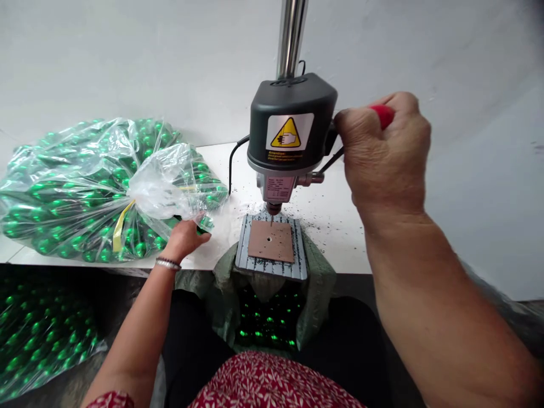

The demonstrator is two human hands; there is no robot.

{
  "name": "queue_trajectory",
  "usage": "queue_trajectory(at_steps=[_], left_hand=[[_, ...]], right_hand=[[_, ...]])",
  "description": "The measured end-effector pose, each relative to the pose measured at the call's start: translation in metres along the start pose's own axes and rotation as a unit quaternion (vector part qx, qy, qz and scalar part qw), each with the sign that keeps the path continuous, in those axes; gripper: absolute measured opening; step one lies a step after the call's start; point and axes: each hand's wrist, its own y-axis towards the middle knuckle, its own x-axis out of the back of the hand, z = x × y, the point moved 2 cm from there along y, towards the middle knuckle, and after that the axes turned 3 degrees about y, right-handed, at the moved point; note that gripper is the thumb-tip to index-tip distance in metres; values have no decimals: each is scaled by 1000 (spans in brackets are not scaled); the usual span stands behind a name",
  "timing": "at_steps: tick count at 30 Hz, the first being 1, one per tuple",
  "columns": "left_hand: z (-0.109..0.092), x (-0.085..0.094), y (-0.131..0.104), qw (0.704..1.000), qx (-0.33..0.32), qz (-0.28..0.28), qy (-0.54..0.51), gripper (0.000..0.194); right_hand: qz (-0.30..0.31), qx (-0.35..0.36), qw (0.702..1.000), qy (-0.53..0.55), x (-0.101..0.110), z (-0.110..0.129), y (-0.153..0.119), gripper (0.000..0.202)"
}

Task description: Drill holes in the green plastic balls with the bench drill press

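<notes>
My right hand (385,153) is wrapped round the red-tipped lever (383,115) of a small black drill press (293,122). Below the drill bit (272,219), a brown square plate (278,249) with a small hole lies on the grooved metal base (243,249). At the left, my left hand (186,238) reaches to the mouth of a clear plastic bag (159,187) filled with shiny green balls (46,209). Its thumb is apart from the fingers, which partly go behind the plastic; a green ball (205,223) shows beside them.
Dark shavings are scattered over the white table (340,243) round the base. A green woven sack (317,266) with green balls hangs open under the table's front edge. Another bag of green balls (38,334) is at the lower left. A black cable (232,164) runs behind the press.
</notes>
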Motion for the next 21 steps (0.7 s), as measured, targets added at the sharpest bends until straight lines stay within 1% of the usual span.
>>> queue_trajectory(at_steps=[1, 2, 3, 4, 5, 7, 8, 9, 10, 11, 12, 13, 14, 15, 16, 17, 18, 20, 21], left_hand=[[-3, 4, -15, 996, -13, -20, -88, 67], [-7, 7, -31, 981, -26, -32, -188, 69], [-11, 7, -47, 956, -37, -32, -290, 68], [-17, 5, -62, 917, -49, -9, -396, 66], [-24, -1, -75, 865, -61, 36, -497, 66], [-43, -17, -96, 735, -67, 148, -659, 70], [-53, -25, -102, 670, -59, 185, -716, 71], [-61, -33, -105, 616, -48, 207, -759, 69], [-69, -39, -106, 572, -33, 216, -790, 65], [-76, -45, -104, 542, -17, 218, -812, 62], [-81, -48, -101, 524, -3, 215, -824, 59], [-85, -51, -97, 520, 11, 210, -828, 56], [-87, -52, -92, 527, 22, 204, -825, 55], [-88, -52, -87, 547, 31, 195, -814, 55], [-89, -52, -82, 578, 39, 181, -795, 53], [-89, -52, -76, 620, 44, 158, -767, 52], [-90, -51, -71, 670, 44, 131, -730, 51], [-92, -50, -60, 776, 28, 68, -627, 50], [-94, -50, -55, 819, 16, 39, -572, 51]], right_hand=[[1, 2, 1000, 5, 0, 0, 0, 24], [0, 0, 1000, 10, 0, 0, 0, 23], [-3, -2, 1000, 14, -1, -1, -1, 23], [-6, -4, 1000, 19, -1, -1, -1, 23], [-11, -5, 1000, 22, -1, -1, -1, 23], [-16, -6, 999, 27, -1, -1, -1, 23], [-16, -6, 999, 28, -1, -1, -1, 23], [-14, -7, 999, 28, -1, -1, -1, 23], [-12, -7, 1000, 28, -1, 0, -1, 24], [-10, -7, 1000, 27, -1, 0, -1, 24], [-8, -5, 1000, 28, -1, 0, -1, 25], [-8, -3, 1000, 29, -1, 0, -1, 25], [-6, 0, 1000, 30, -1, 0, -1, 25], [-4, 1, 999, 33, -1, -1, 0, 25], [-3, 3, 999, 37, -1, -1, -1, 26], [-1, 4, 999, 42, -2, -1, -1, 26], [0, 5, 999, 47, -2, -1, -1, 27], [3, 7, 998, 55, -2, 0, -1, 29], [4, 8, 998, 57, -2, 0, -1, 29]])
